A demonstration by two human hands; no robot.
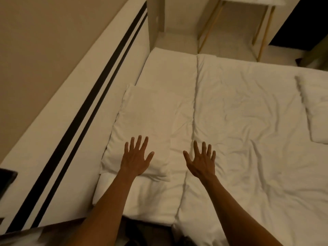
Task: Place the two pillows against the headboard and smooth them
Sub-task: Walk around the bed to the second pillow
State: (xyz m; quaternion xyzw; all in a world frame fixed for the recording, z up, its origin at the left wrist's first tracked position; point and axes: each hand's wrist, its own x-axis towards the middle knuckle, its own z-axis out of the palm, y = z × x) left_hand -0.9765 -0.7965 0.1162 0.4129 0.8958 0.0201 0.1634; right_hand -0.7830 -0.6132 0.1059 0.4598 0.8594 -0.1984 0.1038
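Note:
One white pillow [142, 121] lies flat along the cream headboard [74, 110] with two dark stripes, on the left of the bed. My left hand [135, 157] is spread open over this pillow's near end, fingers apart. My right hand [201, 160] is spread open too, over the fold edge of the white duvet [248, 121], just right of the pillow. A second white pillow [317, 110] lies on the duvet at the far right, well away from the headboard and partly cut off by the frame edge.
A bare strip of white sheet [170, 71] runs along the headboard beyond the near pillow. A small table with thin gold legs [262, 29] stands past the bed's far side. A dark object [7, 181] sits at the left edge.

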